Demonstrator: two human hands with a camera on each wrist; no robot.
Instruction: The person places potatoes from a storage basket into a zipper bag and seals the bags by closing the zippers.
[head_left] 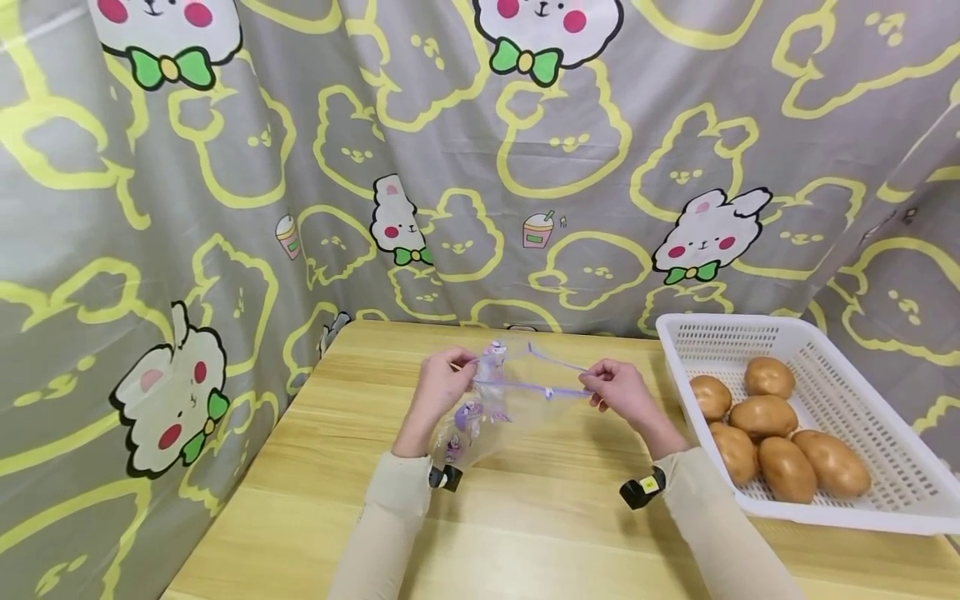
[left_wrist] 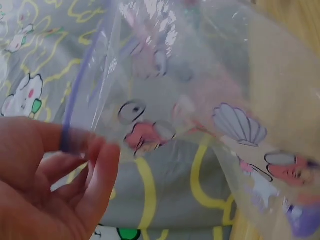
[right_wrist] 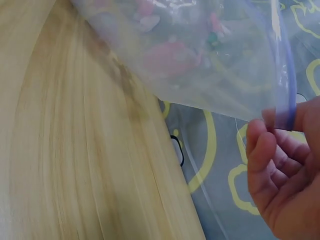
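Note:
A clear zip bag (head_left: 501, 406) printed with cartoon figures and a purple zip strip hangs above the wooden table (head_left: 525, 533). My left hand (head_left: 444, 377) pinches the left end of the bag's mouth, and my right hand (head_left: 613, 385) pinches the right end by the zip strip. The mouth is pulled apart between them. In the left wrist view my left hand (left_wrist: 60, 150) pinches the purple strip (left_wrist: 75, 95) with the bag (left_wrist: 210, 110) spread beyond it. In the right wrist view my right hand (right_wrist: 282, 125) nips the strip (right_wrist: 286, 75) at the edge of the bag (right_wrist: 200, 55).
A white slotted basket (head_left: 862, 367) with several potatoes (head_left: 765, 417) stands at the table's right edge. A grey curtain (head_left: 300, 150) with rabbit prints hangs close behind and on both sides. Black wrist cameras (head_left: 642, 488) sit on both sleeves.

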